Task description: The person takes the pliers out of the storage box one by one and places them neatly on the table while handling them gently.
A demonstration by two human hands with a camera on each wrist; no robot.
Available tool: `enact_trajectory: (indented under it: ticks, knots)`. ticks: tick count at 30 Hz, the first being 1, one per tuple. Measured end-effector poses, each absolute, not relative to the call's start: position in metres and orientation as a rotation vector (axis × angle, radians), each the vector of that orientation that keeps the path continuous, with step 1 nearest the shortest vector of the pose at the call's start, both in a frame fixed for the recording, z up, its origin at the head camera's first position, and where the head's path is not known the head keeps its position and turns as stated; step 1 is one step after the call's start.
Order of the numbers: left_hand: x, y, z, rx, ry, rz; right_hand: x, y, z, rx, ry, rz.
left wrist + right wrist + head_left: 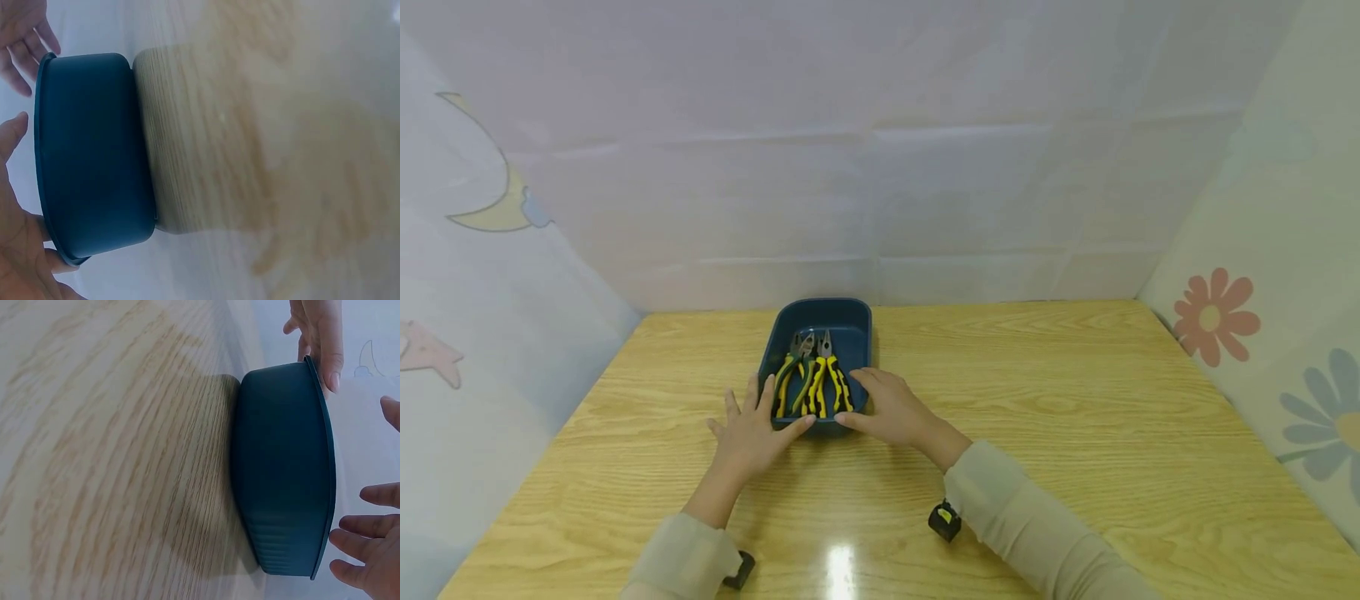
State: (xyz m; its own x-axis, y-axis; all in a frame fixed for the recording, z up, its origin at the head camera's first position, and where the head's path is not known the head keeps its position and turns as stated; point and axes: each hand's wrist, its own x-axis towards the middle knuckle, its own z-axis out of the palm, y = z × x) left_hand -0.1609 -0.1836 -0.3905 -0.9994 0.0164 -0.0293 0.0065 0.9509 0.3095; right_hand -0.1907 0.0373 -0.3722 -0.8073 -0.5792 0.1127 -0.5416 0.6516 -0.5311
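A dark blue rectangular bin (859, 346) stands on the wooden table near the back. Inside it lie pliers with yellow-and-black handles (837, 385) and pliers with green-and-yellow handles (784, 385), their metal jaws pointing to the far end. My left hand (752, 442) is at the bin's near left corner, fingers spread along the left side and thumb at the near rim. At the near right corner is my right hand (897, 410), with thumb and fingers apart around the corner. In the right wrist view its extended fingers (359, 544) are right at the rim, not curled round it.
The wooden table (1037, 375) reaches to a pale cloth backdrop (962, 192) behind the bin. Side cloths printed with a moon (505, 212) and flowers (1217, 317) flank it. Small black devices (945, 521) are worn at both wrists.
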Motion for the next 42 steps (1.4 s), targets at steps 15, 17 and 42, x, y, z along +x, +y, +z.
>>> enact_trajectory:
  ticks: [15, 17, 42]
  knots:
    - [-0.163, -0.180, -0.391, 0.034, 3.081, 0.502, -0.196, 0.035, -0.375, -0.923, 2.744, -0.922]
    - [-0.163, -0.180, -0.392, 0.032, 3.081, 0.500, -0.197, 0.034, -0.375, -0.918, 2.741, -0.918]
    - [-0.165, -0.181, -0.396, 0.060, 3.047, 0.600, -0.197, 0.024, -0.370, -0.894, 2.685, -0.931]
